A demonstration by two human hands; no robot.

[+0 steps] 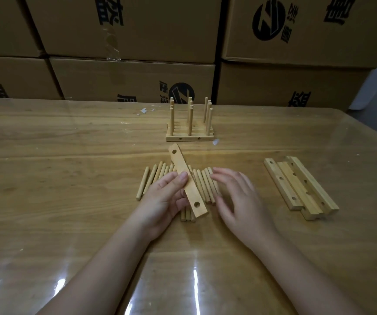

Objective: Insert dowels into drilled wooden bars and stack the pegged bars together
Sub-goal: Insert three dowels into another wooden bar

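Pegging step. Left hand (163, 197) gripping drilled bar (181, 169); right hand (239, 196) spread, empty, over loose dowels (142, 184) beneath both. Next, likely: pinch one dowel, line up with bar's hole.

Left hand (164, 198) grips a drilled bar (188, 185) over loose dowels (153, 178); right hand (239, 198) hovers.

One drilled bar (188, 186) is held. At least three more bars (281, 186) lie loose. Nine upright dowels (190, 119) stand in the pegged stack. A dozen or more loose dowels (151, 180) cover the bench (69, 178), some hidden. Six cardboard boxes (126, 26) stand behind.
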